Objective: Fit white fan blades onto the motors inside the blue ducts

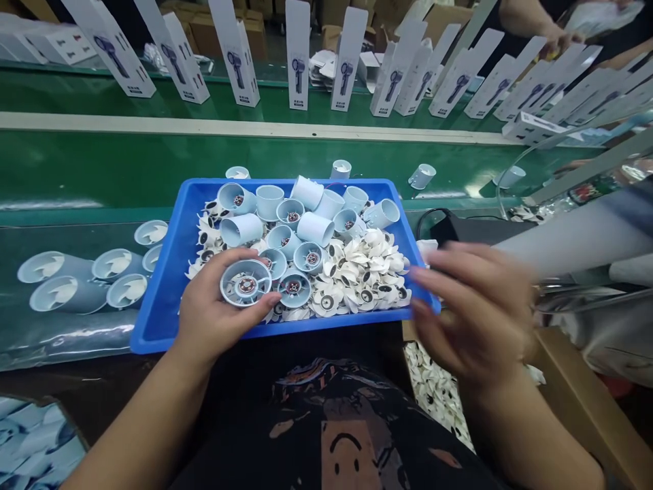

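My left hand (209, 306) grips a light-blue fan housing (245, 283), its open end facing up and a small round motor visible inside. It is held over the front left of a blue tray (158, 299). In that tray, several more light-blue housings (315, 229) lie on and among a heap of white fan blades (352, 279). My right hand (474, 306) is by the tray's right edge, blurred by motion. Whether its fingers hold anything cannot be made out.
Left of the tray, several light-blue housings with white blades inside (66, 292) lie on the bench. More housings (422, 176) stand or lie behind it. White fan boxes (298, 75) line the back. Cartons of blades (439, 388) and blue parts (38, 442) sit below. Another person's hand (556, 41) shows at upper right.
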Motion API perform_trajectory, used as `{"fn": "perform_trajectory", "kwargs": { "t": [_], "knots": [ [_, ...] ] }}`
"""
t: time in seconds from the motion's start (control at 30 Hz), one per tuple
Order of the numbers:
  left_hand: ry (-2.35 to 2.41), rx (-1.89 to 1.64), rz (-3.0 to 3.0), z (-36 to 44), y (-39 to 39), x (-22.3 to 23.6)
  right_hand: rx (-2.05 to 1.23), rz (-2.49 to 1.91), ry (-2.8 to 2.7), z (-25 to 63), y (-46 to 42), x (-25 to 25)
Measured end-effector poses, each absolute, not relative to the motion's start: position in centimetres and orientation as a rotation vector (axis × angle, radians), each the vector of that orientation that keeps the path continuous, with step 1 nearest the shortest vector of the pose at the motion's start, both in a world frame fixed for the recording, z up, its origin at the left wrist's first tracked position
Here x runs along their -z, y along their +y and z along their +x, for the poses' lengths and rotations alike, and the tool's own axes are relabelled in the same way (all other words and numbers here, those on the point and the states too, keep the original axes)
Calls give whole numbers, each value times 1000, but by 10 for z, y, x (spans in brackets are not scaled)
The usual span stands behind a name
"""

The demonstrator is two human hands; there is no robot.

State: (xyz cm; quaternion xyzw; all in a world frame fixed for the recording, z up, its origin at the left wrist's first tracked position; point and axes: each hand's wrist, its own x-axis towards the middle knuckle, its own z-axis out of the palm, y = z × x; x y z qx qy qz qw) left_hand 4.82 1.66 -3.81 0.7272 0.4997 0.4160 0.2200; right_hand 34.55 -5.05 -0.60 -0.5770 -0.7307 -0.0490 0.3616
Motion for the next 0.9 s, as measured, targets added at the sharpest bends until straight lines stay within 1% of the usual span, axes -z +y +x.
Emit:
{"fn": "perform_trajectory", "kwargs": {
  "t": [0.07,0.13,0.23,0.33,0.53,0.7,0.9],
  "knots": [
    [1381,-1150,2016,47,16,39,68,-1673,-2064,324,-46,20],
    [1378,-1148,2004,45,14,38,-77,-1866,-2305,310,-45,29],
    [1357,-1157,1973,45,10,36,-337,-1843,-2543,302,-44,28],
    [1351,-1159,1960,47,9,34,-478,-1852,-2521,303,-31,20],
    [1344,-1127,1936,47,10,34,-397,-2042,-2525,305,1,16],
    [1342,-1094,1909,46,11,35,-392,-2085,-2621,299,6,7],
    [1364,-1095,1889,47,10,33,-367,-2141,-2554,303,8,4]
  ]
}}
